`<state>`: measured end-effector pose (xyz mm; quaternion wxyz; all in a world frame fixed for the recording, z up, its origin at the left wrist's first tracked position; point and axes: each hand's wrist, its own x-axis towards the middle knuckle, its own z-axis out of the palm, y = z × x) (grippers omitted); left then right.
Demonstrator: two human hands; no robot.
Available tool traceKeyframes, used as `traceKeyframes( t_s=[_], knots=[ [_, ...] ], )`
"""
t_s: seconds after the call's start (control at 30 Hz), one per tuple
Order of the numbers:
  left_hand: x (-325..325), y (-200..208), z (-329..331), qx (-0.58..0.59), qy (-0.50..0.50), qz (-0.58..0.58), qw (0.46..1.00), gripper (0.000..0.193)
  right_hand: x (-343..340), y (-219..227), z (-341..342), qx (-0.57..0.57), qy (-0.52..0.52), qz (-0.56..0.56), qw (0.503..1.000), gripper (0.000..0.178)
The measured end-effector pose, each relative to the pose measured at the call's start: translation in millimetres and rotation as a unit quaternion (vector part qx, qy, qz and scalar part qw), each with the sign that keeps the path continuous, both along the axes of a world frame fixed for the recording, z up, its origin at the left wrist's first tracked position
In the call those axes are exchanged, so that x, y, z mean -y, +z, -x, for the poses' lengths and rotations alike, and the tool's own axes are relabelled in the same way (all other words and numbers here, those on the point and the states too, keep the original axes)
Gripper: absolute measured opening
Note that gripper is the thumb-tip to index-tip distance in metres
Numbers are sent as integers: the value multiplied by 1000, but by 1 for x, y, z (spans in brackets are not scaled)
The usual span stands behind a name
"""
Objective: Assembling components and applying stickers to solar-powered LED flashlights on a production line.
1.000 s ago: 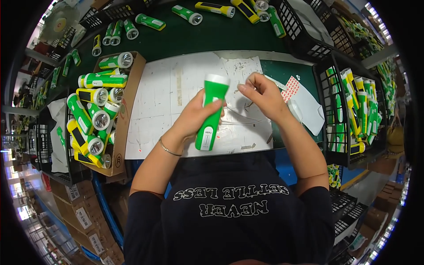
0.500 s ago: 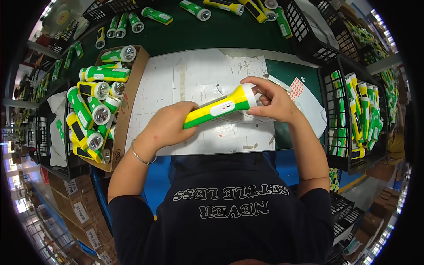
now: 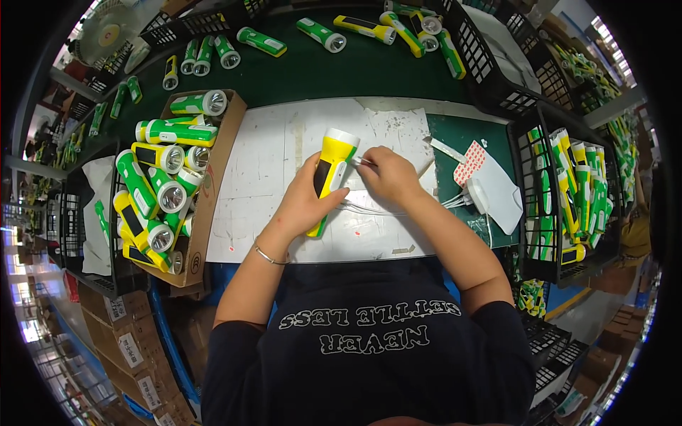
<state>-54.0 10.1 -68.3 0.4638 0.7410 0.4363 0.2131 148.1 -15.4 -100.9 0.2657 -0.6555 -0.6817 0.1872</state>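
The flashlight is up over the white board, its white head pointing away from the person. It is yellow and green, with a dark panel and a pale strip. The left hand is wrapped around it. The right hand has its fingers pinched, seemingly on a thin white cable end, close by the flashlight's side. I can't tell if they touch. It looks like plugging in, which calls for a steady flashlight and a straight, gentle push. More white cables lie below.
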Motion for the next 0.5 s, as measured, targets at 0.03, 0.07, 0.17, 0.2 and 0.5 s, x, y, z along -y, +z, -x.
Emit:
traceKeyframes(
  t_s=[0.03, 0.07, 0.17, 0.2, 0.5],
  knots=[
    [-1, -3, 1, 1, -1, -1, 1000, 70, 3, 12, -6, -58, -8, 82, 995, 18],
    [-1, -5, 1, 6, 19, -11, 1000, 72, 7, 12, -10, -57, -9, 81, 995, 18],
    [-4, -7, -4, 17, 37, -5, 999, 74, 18, 21, -14, -464, 46, 126, 876, 12],
    [-4, -7, -9, 27, 31, 5, 999, 74, 21, 31, -12, -465, 40, 126, 876, 12],
    [9, 3, -22, 40, 10, -26, 999, 74, 33, 49, -5, -281, -33, 80, 956, 25]
  ],
)
